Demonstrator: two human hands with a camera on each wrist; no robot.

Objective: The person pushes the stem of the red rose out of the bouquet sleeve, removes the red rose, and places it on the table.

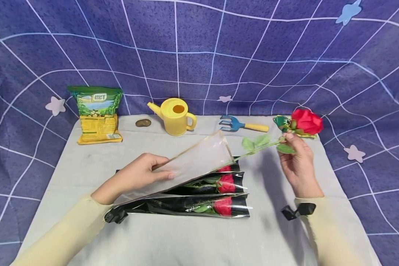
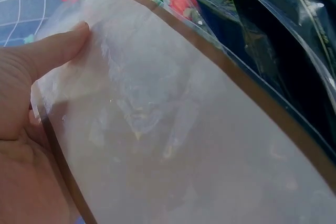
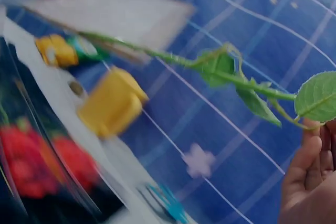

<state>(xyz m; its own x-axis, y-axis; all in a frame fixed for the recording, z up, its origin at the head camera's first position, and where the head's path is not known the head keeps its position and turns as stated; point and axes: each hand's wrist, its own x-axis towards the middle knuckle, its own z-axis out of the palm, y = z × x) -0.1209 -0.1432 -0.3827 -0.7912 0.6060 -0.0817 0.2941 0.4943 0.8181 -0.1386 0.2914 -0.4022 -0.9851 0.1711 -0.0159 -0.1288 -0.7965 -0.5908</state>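
My left hand holds a white flower sleeve with a brown-gold edge, thumb on top, its mouth tilted up to the right. In the left wrist view the thumb lies flat over the cloudy sleeve. With my right hand I pinch a red rose just below its bloom. Its leafy green stem slants down leftward, the lower end at the sleeve's mouth. Under the sleeve lie wrapped roses in black and clear wrapping, partly covered.
Along the back stand a green-and-yellow bag, a brown stone and a yellow watering can. A blue hand fork with a yellow handle lies right of them. Behind the rose, a green packet is mostly hidden.
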